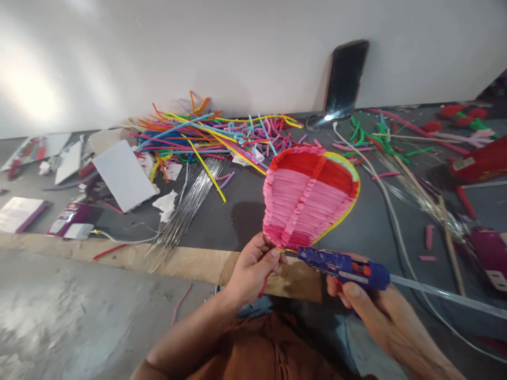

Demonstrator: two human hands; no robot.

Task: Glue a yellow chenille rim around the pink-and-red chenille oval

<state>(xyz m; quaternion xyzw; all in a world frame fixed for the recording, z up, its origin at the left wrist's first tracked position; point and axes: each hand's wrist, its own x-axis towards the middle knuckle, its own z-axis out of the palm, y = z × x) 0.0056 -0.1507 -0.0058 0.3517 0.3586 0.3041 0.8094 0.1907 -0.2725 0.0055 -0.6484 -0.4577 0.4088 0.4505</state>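
My left hand (257,269) pinches the narrow lower end of a petal-shaped pipe-cleaner piece (301,195). The piece is pink with a red top, a ribbed strip down its middle and a yellow edge on the right. My right hand (368,301) is wrapped around a blue hot glue gun (344,266). Its nozzle points left and meets the petal's base close to my left fingertips; whether it touches I cannot tell. A clear glue stick (447,298) runs out of the gun's rear to the right.
A heap of colourful pipe cleaners (222,132) lies along the wall. Silvery wires (190,200) and a white box (124,177) are at left. A phone (346,79) leans on the wall, its white cable (390,206) trailing past my right hand. Red pipe-cleaner flowers (451,111) lie far right.
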